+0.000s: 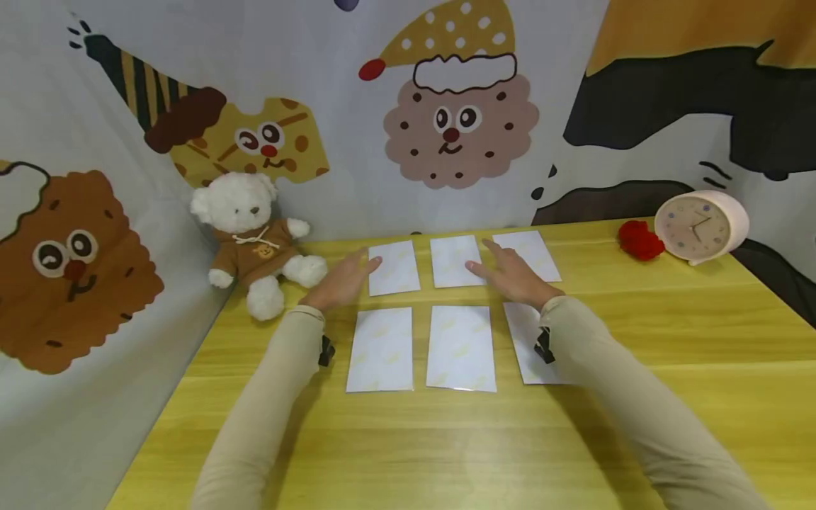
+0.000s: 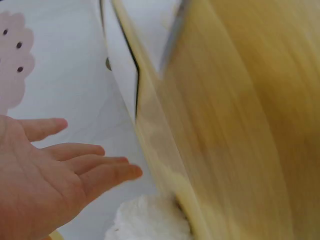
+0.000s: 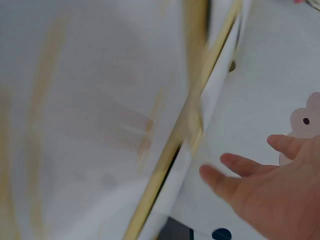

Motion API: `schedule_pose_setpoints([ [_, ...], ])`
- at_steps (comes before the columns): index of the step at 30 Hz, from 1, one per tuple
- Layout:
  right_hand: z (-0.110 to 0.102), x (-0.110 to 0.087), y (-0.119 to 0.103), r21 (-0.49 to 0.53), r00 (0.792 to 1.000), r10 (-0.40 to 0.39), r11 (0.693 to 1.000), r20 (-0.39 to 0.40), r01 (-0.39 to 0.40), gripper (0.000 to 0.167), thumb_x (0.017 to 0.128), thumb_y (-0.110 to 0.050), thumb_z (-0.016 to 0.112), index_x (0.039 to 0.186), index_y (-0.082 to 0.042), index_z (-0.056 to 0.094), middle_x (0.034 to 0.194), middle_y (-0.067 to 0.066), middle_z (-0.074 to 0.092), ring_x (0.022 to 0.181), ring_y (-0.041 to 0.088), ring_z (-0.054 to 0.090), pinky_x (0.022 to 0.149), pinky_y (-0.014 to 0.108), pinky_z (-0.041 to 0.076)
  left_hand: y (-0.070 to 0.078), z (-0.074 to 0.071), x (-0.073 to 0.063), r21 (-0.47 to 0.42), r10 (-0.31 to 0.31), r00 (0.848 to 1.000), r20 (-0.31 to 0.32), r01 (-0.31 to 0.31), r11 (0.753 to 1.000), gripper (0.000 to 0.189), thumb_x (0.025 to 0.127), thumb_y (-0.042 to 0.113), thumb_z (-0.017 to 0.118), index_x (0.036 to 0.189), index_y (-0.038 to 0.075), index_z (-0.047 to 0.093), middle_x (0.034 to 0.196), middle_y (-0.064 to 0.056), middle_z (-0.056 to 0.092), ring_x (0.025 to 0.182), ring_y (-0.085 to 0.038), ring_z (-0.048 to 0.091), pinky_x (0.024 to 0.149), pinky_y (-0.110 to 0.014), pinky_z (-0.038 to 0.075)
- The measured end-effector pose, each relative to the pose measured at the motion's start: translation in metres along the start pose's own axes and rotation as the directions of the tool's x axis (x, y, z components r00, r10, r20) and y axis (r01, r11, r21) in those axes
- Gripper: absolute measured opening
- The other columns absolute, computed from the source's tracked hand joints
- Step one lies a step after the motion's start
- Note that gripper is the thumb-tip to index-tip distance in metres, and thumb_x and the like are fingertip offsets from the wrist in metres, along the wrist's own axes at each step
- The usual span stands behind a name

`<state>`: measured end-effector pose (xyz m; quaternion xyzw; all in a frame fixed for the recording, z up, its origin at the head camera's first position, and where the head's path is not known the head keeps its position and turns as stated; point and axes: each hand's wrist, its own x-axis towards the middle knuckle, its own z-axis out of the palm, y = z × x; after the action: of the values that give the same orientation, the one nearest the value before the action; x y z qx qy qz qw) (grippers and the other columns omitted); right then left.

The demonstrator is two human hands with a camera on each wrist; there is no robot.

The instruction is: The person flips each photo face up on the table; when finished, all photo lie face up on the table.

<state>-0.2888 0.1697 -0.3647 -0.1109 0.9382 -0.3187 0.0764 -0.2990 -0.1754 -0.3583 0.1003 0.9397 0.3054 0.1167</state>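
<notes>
White rectangular cards with faint yellow marks lie flat in two rows of three. My left hand [image 1: 343,282] is beside the back left card [image 1: 395,269], its thumb near the card's edge. In the left wrist view the left hand [image 2: 60,175] has its fingers stretched out, holding nothing. The right hand [image 1: 515,276] hovers over the gap between the back middle card [image 1: 454,262] and back right card [image 1: 532,251]. Its fingers [image 3: 220,181] look extended and bare in the right wrist view. The right forearm partly hides the front right card [image 1: 525,347]; the front left card [image 1: 380,350] and front middle card [image 1: 461,347] show fully.
A white teddy bear [image 1: 255,251] in a brown hoodie sits at the table's back left. At the back right stand a pink clock [image 1: 698,228] and a red fluffy object [image 1: 639,241]. A cartoon-printed curtain [image 1: 344,205] hangs behind the wooden table [image 1: 421,453].
</notes>
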Motion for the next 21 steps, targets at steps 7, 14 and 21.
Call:
schedule_pose_setpoints([
  [7, 0.004, 0.012, -0.008, 0.346, 0.999, 0.024, 0.938, 0.024, -0.03, 0.081, 0.103, -0.063, 0.029, 0.163, -0.014, 0.008, 0.17, 0.016, 0.011, 0.154, 0.042, 0.022, 0.125, 0.06, 0.021, -0.005, -0.005, 0.007, -0.192, -0.013, 1.0, 0.009, 0.014, 0.981, 0.074, 0.102, 0.059, 0.04, 0.163, 0.024, 0.015, 0.169, -0.011, 0.017, 0.156, -0.035, 0.018, 0.126, -0.058, 0.021],
  [14, 0.015, 0.019, -0.021, 0.615, 0.999, 0.002, 0.788, 0.053, -0.034, 0.065, 0.11, -0.043, 0.03, 0.162, -0.009, 0.012, 0.17, 0.013, 0.013, 0.156, 0.037, 0.02, 0.125, 0.05, 0.028, -0.014, -0.007, 0.011, -0.549, 0.007, 0.997, 0.073, 0.034, 0.835, 0.065, 0.107, 0.037, 0.045, 0.162, 0.018, 0.018, 0.167, -0.017, 0.023, 0.151, -0.041, 0.029, 0.12, -0.059, 0.034],
  [21, 0.029, 0.035, -0.04, 0.775, 0.995, 0.017, 0.625, 0.102, -0.09, 0.061, 0.11, -0.033, 0.032, 0.161, -0.004, 0.013, 0.162, 0.03, 0.019, 0.152, 0.043, 0.025, 0.124, 0.049, 0.032, -0.019, -0.011, 0.009, -0.72, 0.012, 0.995, 0.094, 0.059, 0.692, 0.063, 0.11, 0.029, 0.038, 0.163, 0.011, 0.01, 0.169, -0.018, 0.01, 0.153, -0.044, 0.022, 0.121, -0.058, 0.033],
])
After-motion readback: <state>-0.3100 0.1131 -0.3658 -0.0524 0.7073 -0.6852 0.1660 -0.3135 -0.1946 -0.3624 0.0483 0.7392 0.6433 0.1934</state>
